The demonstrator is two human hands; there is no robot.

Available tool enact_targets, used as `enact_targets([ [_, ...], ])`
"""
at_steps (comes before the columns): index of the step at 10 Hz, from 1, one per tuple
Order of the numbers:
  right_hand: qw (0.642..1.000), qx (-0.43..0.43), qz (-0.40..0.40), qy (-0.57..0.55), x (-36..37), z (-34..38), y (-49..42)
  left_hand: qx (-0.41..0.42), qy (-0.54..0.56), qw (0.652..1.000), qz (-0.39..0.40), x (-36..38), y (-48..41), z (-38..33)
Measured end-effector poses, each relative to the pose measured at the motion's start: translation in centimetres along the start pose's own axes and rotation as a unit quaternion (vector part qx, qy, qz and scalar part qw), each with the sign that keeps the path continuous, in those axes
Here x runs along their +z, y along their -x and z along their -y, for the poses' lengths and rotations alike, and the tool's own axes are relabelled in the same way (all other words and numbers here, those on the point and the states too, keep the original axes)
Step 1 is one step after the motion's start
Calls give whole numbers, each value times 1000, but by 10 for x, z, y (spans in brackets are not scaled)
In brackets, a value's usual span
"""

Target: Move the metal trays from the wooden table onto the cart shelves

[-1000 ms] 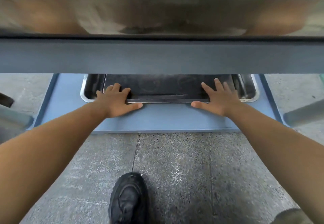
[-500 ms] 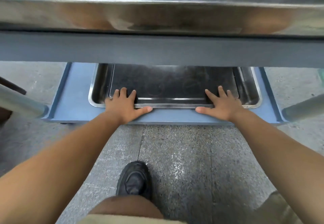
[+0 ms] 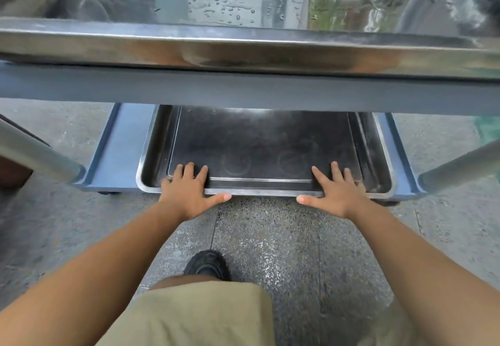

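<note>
While the dark metal tray lies nested in a larger shiny pan on the blue bottom shelf at mid-frame, bare shelf shows at both sides. Left hand and right hand lie flat, fingers spread over its near rim, thumbs pointing inward below the edge.

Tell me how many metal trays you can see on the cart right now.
3. One wet tray sits on the top shelf; on the bottom shelf a dark tray lies nested in a wider tray. More could be hidden underneath.
</note>
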State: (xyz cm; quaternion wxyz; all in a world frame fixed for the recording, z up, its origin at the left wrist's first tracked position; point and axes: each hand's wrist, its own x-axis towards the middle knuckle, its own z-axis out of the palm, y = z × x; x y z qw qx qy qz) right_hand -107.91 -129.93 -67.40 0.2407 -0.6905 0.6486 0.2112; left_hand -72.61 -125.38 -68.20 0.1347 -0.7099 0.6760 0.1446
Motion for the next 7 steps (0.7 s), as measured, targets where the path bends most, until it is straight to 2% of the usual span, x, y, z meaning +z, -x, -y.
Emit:
enact_targets([
  [3,1000,-14,-12,-5,0,-4,-5,4,2,1000,29,-6,-2,0],
  [4,1000,-27,-1,-3,-6,-6,6,3,15,994,107,-21,1,0],
  [5,999,-34,11,-16,-16,-3,40,-1,18,991,132,-42,28,-4],
  [6,997,-19,5,-70,-32,10,92,27,12,992,121,-77,63,-9],
  [7,992,-26,45,-119,-61,22,138,63,73,988,117,-127,94,-15],
])
